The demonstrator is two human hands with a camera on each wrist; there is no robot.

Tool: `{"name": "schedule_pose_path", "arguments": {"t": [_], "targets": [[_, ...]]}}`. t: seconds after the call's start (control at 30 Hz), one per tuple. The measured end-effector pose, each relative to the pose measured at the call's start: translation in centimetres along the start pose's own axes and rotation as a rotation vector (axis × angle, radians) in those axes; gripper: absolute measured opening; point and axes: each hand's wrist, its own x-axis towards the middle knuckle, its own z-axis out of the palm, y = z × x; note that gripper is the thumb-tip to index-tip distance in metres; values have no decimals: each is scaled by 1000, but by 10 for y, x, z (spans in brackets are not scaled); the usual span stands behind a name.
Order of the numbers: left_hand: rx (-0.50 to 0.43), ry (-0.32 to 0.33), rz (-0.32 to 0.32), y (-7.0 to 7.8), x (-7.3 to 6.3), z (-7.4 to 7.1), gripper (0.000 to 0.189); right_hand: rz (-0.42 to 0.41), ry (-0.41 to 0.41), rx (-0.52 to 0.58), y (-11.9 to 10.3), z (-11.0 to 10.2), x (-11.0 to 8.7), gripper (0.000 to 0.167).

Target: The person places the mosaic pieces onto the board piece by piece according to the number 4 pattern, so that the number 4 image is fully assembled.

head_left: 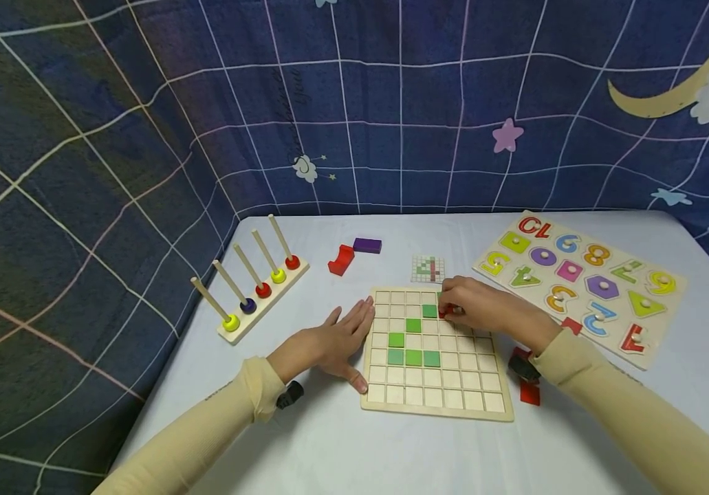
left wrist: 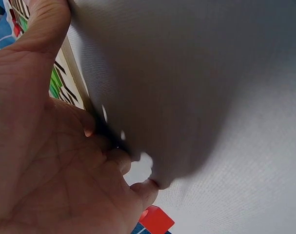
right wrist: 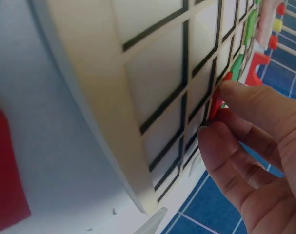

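A wooden grid board [head_left: 416, 404] with square cells lies on the white table, several green square tiles [head_left: 413, 357] set in its cells. My left hand [head_left: 337, 344] rests along the board's left edge, fingers spread and fairly straight; the left wrist view shows its palm [left wrist: 55, 165] beside that edge. At the upper part of the grid, my right hand [head_left: 478, 306] pinches a red square tile [right wrist: 217, 103] between thumb and fingertips, down at a cell near the green tiles. The right hand covers some upper right cells in the head view.
Behind the board lies a small pattern card [head_left: 428, 269]. Loose red tiles [head_left: 530, 393] lie to its right, partly under the right wrist. A number and shape puzzle [head_left: 583, 289] sits at right, a peg stand [head_left: 264, 299] at left. Red arch [head_left: 341, 260] and purple block [head_left: 367, 245] lie farther back.
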Motion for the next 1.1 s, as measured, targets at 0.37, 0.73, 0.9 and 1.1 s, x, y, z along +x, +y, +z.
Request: {"name": "schedule_pose_path", "arguments": {"t": [0.37, 0.73, 0.9, 1.1], "targets": [[-3, 9, 10, -3, -1, 0, 144, -14, 59, -8, 1, 3, 0, 7], [-9, 15, 17, -1, -1, -1, 144, -18, 50, -29, -4, 2, -1, 8], [-9, 15, 20, 0, -1, -1, 143, -13, 35, -26, -5, -3, -6, 7], [0, 9, 14, -1, 0, -1, 144, -15, 55, 7, -3, -14, -16, 8]]}}
